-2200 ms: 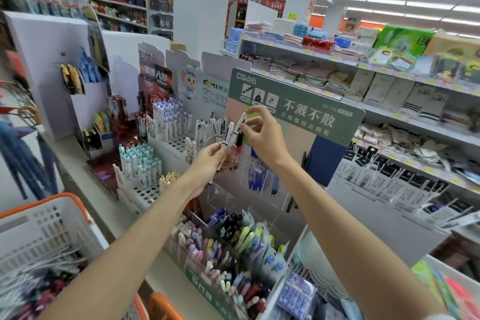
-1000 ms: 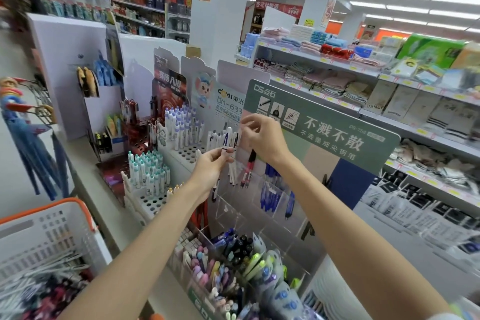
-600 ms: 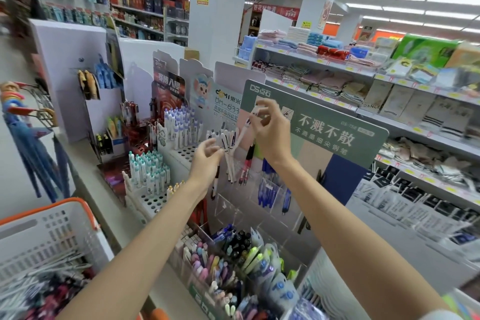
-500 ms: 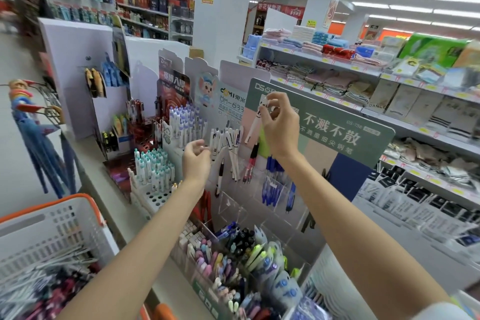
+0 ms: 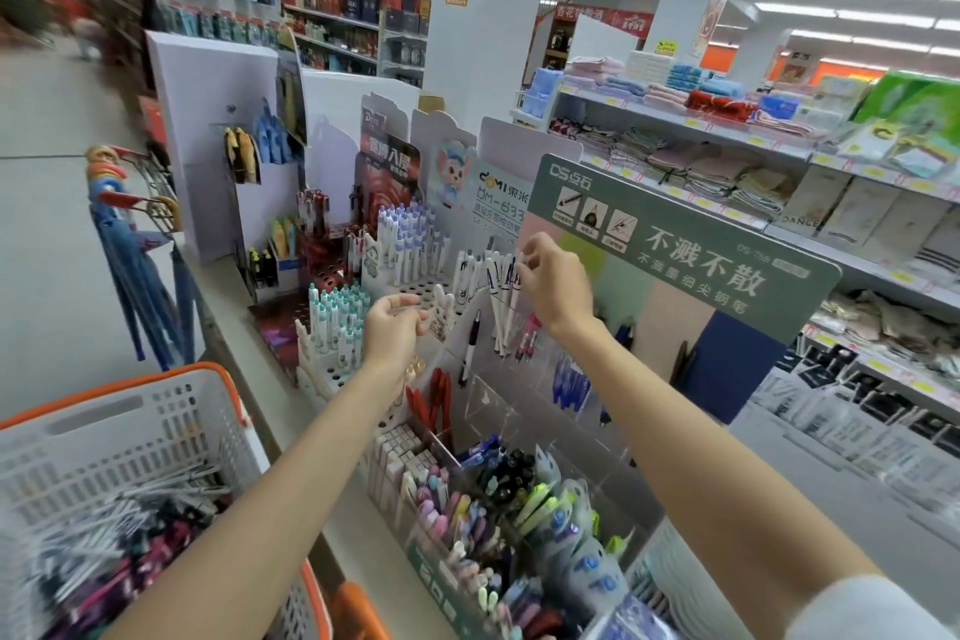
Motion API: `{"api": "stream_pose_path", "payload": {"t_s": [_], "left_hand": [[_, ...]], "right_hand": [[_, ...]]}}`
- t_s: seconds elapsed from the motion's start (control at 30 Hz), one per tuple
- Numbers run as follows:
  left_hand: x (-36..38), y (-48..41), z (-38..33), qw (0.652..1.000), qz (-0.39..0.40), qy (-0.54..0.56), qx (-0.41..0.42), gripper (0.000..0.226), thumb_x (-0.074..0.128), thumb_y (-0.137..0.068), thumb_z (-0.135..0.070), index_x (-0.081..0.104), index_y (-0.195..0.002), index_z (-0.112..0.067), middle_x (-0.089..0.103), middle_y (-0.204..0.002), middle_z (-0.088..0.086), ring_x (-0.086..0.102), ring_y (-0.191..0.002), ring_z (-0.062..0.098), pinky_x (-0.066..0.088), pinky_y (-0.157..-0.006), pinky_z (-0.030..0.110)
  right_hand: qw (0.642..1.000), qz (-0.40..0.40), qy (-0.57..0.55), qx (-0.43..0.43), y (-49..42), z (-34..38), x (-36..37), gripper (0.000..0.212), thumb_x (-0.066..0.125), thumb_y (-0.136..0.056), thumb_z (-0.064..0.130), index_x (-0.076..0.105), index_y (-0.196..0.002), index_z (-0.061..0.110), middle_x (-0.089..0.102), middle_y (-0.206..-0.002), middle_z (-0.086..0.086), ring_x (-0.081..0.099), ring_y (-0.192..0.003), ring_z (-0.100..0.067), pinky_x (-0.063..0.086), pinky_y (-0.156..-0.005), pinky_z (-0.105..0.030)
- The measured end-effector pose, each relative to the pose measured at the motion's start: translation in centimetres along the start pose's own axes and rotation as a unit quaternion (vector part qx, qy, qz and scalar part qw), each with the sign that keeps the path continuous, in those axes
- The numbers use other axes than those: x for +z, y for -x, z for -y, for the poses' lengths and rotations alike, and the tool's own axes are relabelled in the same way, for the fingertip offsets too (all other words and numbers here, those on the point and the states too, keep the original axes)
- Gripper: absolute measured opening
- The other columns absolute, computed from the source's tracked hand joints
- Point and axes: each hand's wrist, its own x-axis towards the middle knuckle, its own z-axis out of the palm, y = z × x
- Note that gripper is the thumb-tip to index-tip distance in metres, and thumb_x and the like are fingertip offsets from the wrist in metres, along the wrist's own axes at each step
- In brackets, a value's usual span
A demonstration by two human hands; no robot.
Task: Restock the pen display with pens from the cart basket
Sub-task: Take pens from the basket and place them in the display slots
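- Reaching up to the pen display (image 5: 675, 244), the right hand (image 5: 558, 286) pinches its fingertips together on the top of a white pen (image 5: 506, 317). That pen hangs nearly upright in the display's upper row, just beside other white pens.
- The left hand (image 5: 389, 330) hovers lower and to the left, in front of the display. Its fingers are loosely curled with a gap to the thumb, and it holds nothing.
- The cart basket (image 5: 156, 411), white with an orange rim, sits at the lower left, and a loose heap of pens (image 5: 119, 535) lies in its bottom.
- Under the right hand, blue pens (image 5: 569, 379) stand in a clear compartment, and red pens (image 5: 436, 398) stand in another further left.
- Mixed pastel pens (image 5: 467, 509) crowd the lower tray (image 5: 426, 569) at the display's foot.
- Folded towels (image 5: 670, 161) lie stacked on the shelf (image 5: 727, 130) behind the display.
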Motion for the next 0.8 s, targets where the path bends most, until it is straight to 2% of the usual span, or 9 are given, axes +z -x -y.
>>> {"api": "stream_pose_path", "payload": {"t_s": [0.07,0.17,0.3,0.37,0.47,0.57,0.67,0.8], "left_hand": [[-0.2,-0.1,0.3,1.000,0.003,-0.001,-0.006,0.027,0.043,-0.092,0.010,0.058,-0.105,-0.008,0.062,-0.088,0.005,0.052,-0.066,0.010,0.041,-0.057,0.019],[-0.7,-0.4,0.9,1.000,0.000,-0.009,-0.014,0.027,0.043,-0.092,0.008,0.060,-0.104,-0.010,0.062,-0.087,0.004,0.052,-0.065,0.011,0.042,-0.058,0.022],[-1.3,-0.6,1.7,1.000,-0.007,-0.009,-0.021,0.027,0.041,-0.093,0.009,0.060,-0.104,-0.008,0.061,-0.087,0.004,0.052,-0.066,0.010,0.044,-0.058,0.020],[-1.4,-0.9,2.2,0.999,-0.016,-0.010,-0.027,0.027,0.039,-0.094,0.008,0.060,-0.103,-0.007,0.061,-0.087,0.005,0.052,-0.064,0.010,0.043,-0.055,0.019],[-1.9,-1.3,3.5,0.998,-0.035,-0.003,-0.052,0.024,0.037,-0.097,0.005,0.059,-0.101,-0.005,0.060,-0.083,0.007,0.051,-0.060,0.011,0.041,-0.046,0.015],[-3.8,-1.3,5.8,0.995,-0.064,-0.009,-0.076,0.025,0.034,-0.099,0.002,0.058,-0.100,-0.005,0.059,-0.080,0.007,0.051,-0.058,0.011,0.039,-0.044,0.015],[-7.0,-1.7,8.7,0.986,-0.121,-0.009,-0.114,0.029,0.031,-0.099,0.001,0.058,-0.094,-0.006,0.056,-0.073,0.005,0.048,-0.051,0.009,0.036,-0.040,0.014],[-12.7,-1.4,12.2,0.968,-0.191,-0.028,-0.159,0.030,0.031,-0.098,0.002,0.055,-0.082,-0.006,0.050,-0.065,0.006,0.044,-0.042,0.010,0.031,-0.034,0.015]], "right_hand": [[0.999,0.023,0.019,0.012,0.0,-0.1,0.4,0.008,0.061,-0.097,0.015,0.061,-0.101,0.008,0.072,-0.089,-0.011,0.066,-0.076,-0.028,0.058,-0.068,-0.043],[0.998,0.048,0.031,0.011,0.1,-0.1,0.8,0.013,0.057,-0.098,0.013,0.066,-0.107,0.009,0.074,-0.095,-0.012,0.067,-0.080,-0.030,0.059,-0.070,-0.043],[0.999,-0.017,0.002,-0.030,0.8,1.0,0.6,0.028,0.052,-0.096,0.006,0.066,-0.119,0.010,0.073,-0.105,-0.008,0.068,-0.087,-0.026,0.057,-0.071,-0.039],[0.998,-0.020,-0.030,-0.049,1.8,2.3,0.8,0.029,0.052,-0.096,0.006,0.066,-0.120,0.011,0.074,-0.106,-0.006,0.068,-0.088,-0.023,0.055,-0.071,-0.036],[0.994,0.025,-0.071,-0.077,4.0,4.2,2.3,0.028,0.055,-0.095,0.005,0.067,-0.120,0.010,0.074,-0.103,-0.005,0.066,-0.084,-0.018,0.052,-0.069,-0.031],[0.986,0.078,-0.108,-0.096,6.8,5.6,5.2,0.029,0.058,-0.093,0.006,0.068,-0.120,0.012,0.074,-0.106,-0.005,0.068,-0.091,-0.022,0.054,-0.075,-0.033],[0.976,0.135,-0.135,-0.104,9.7,6.8,8.4,0.028,0.060,-0.092,0.010,0.068,-0.119,0.013,0.073,-0.105,-0.004,0.067,-0.091,-0.023,0.049,-0.074,-0.032],[0.951,0.239,-0.167,-0.105,13.9,8.4,13.3,0.030,0.058,-0.092,0.012,0.066,-0.121,0.014,0.072,-0.105,-0.004,0.066,-0.096,-0.025,0.051,-0.080,-0.037]]}}
